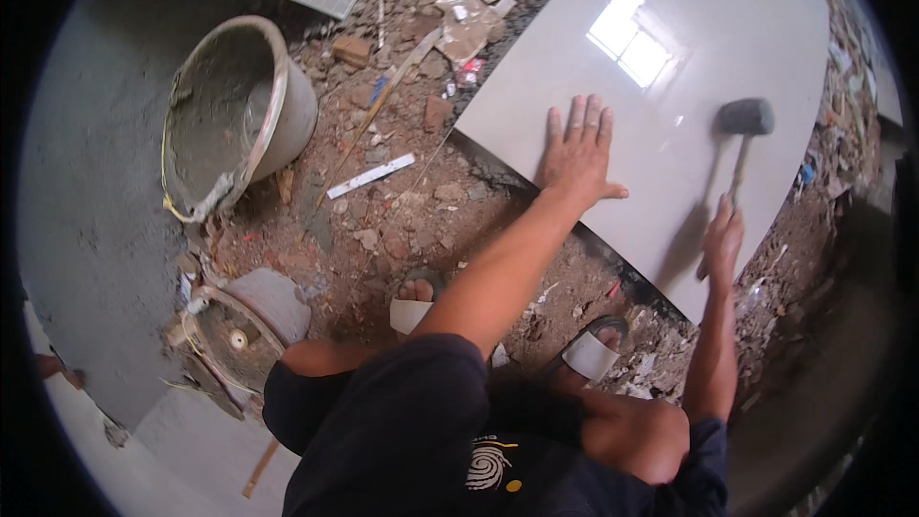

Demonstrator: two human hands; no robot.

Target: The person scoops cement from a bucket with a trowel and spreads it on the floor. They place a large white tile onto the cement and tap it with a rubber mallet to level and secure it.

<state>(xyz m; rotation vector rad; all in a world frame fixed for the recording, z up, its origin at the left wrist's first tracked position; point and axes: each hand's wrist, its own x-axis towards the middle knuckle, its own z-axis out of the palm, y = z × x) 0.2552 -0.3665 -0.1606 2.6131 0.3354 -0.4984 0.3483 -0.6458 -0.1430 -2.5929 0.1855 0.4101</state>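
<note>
A large glossy white floor tile lies on the rubble ahead of me. My left hand rests flat on the tile's near left part, fingers spread. My right hand grips the wooden handle of a rubber mallet, whose dark head hovers over or touches the tile's right part. I am squatting, my feet in sandals just in front of the tile's near edge.
A mortar-caked bucket leans at the left beside a smooth grey mortar bed. A second smaller bucket lies near my left knee. Brick rubble, a white strip and sticks cover the ground between.
</note>
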